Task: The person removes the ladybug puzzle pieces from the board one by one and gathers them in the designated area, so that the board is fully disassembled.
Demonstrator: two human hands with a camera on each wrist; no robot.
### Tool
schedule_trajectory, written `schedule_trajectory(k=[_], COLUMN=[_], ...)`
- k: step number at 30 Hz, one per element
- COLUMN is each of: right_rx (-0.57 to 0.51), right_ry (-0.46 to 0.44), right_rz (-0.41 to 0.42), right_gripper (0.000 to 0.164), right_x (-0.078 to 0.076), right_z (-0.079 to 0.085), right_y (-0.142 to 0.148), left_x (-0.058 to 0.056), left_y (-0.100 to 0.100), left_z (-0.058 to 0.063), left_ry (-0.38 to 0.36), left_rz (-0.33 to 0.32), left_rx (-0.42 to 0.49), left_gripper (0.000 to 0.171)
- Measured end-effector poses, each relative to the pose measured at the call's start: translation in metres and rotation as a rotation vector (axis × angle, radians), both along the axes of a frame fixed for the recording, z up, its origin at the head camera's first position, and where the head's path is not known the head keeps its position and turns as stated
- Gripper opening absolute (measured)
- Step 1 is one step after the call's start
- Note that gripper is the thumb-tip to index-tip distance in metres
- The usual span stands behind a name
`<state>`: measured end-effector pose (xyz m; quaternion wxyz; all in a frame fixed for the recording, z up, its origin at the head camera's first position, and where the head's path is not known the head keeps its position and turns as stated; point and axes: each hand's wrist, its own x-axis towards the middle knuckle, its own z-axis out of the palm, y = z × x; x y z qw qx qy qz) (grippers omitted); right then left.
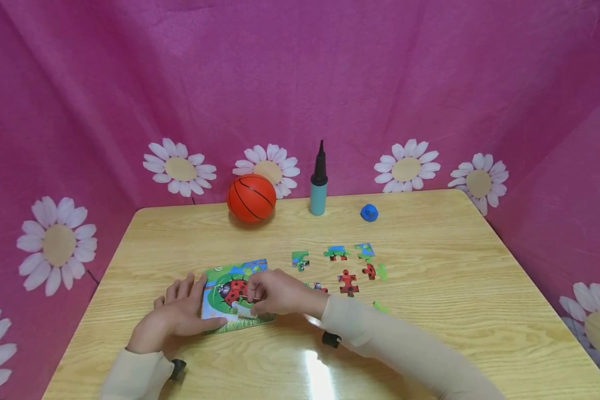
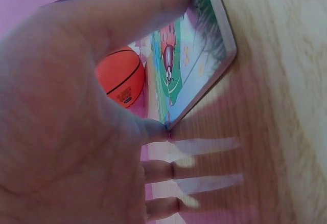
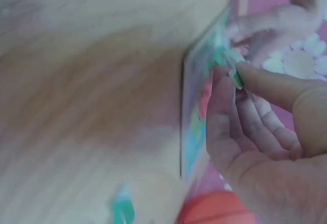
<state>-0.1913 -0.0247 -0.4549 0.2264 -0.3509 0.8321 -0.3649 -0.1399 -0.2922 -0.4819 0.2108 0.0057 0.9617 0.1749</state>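
A ladybug jigsaw puzzle (image 1: 225,272) in a flat board lies left of centre on the table. My left hand (image 1: 177,316) rests along its left side. The thumb reaches over the lower left corner, and the other fingers are spread nearly straight at the edge, as the left wrist view also shows. Over the right part of the board, my right hand (image 1: 275,291) pinches a puzzle piece (image 3: 235,73) between thumb and fingertips. Green shows on that piece, and it is held close over the picture. The hand covers part of the puzzle's right side.
Several loose puzzle pieces (image 1: 348,283) lie to the right of the board, some partly behind the right forearm. Toward the back of the wooden table (image 1: 430,239) stand an orange basketball (image 1: 251,198), a teal hand pump (image 1: 318,197) with a black nozzle, and a small blue toy (image 1: 369,212).
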Motion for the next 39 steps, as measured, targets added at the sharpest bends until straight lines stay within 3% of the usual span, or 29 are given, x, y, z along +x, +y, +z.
schedule_trajectory(k=[6, 13, 18, 24, 27, 29, 35, 39], right_rx=[-0.041, -0.003, 0.047, 0.092, 0.131, 0.157, 0.237, 0.283], right_ry=[-0.037, -0.051, -0.112, -0.162, -0.192, -0.174, 0.007, 0.038], right_rz=[0.016, 0.053, 0.097, 0.224, 0.238, 0.232, 0.224, 0.223], right_gripper=[0.013, 0.015, 0.032, 0.022, 0.024, 0.025, 0.028, 0.031], right_x=[-0.008, -0.016, -0.015, -0.01, -0.004, 0.0, 0.01, 0.013], right_z=[0.013, 0.012, 0.007, 0.004, 0.005, 0.005, 0.008, 0.01], right_y=[0.036, 0.08, 0.112, 0.147, 0.161, 0.166, 0.163, 0.158], left_x=[-0.001, 0.0, 0.002, 0.003, 0.003, 0.003, 0.003, 0.003], left_y=[0.0, 0.0, 0.001, 0.001, 0.003, 0.003, 0.002, 0.002], left_z=[0.002, 0.005, 0.005, 0.002, 0.001, 0.0, 0.002, 0.002], left_ry=[0.005, -0.002, -0.006, 0.004, 0.0, -0.004, 0.003, -0.008], left_rz=[0.006, 0.008, 0.011, 0.009, 0.006, 0.008, 0.014, 0.013], left_rx=[0.003, 0.011, 0.005, 0.002, 0.01, 0.012, 0.003, 0.011], left_gripper=[0.142, 0.144, 0.145, 0.146, 0.146, 0.146, 0.146, 0.147])
